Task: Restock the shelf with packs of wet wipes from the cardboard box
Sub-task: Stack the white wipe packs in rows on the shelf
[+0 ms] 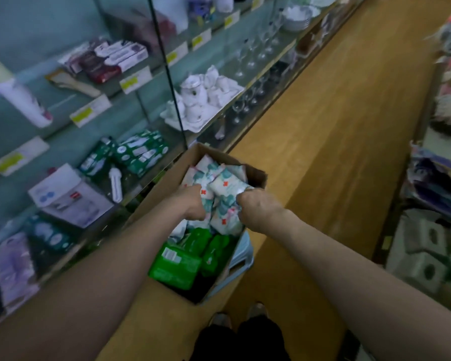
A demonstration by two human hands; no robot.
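While in box point(160, 190), packs point(225, 184) in hands point(193, 201) point(257, 207)

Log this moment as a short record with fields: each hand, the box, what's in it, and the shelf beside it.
setting: shop aisle, wooden floor
cardboard box: open, beside the glass shelf, resting on a pale blue plastic item
contents: white patterned packs at the far end, green packs at the near end
left hand: in the box, gripping white patterned packs
right hand: in the box, gripping white patterned packs
also on shelf: white tea set, stemmed glasses
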